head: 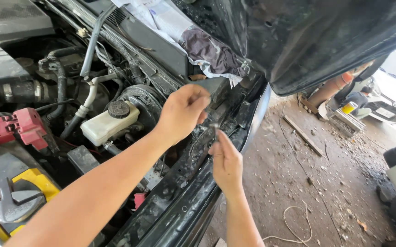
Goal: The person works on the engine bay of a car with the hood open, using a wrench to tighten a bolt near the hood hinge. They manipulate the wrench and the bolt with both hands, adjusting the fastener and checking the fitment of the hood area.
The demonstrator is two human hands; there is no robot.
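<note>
Bolt, small and metallic, sits pinched between the fingertips of the right hand, just above the dark inner fender rail at the right edge of the engine bay. The left hand hovers just above it, its fingers curled together as if pinching something small, though what they hold cannot be made out. Left of the hands stands a white brake fluid reservoir with a black cap. A red terminal cover lies at the far left, and an adjustable wrench rests on the yellow-topped battery near the lower left corner. The dirt floor spreads to the right.
</note>
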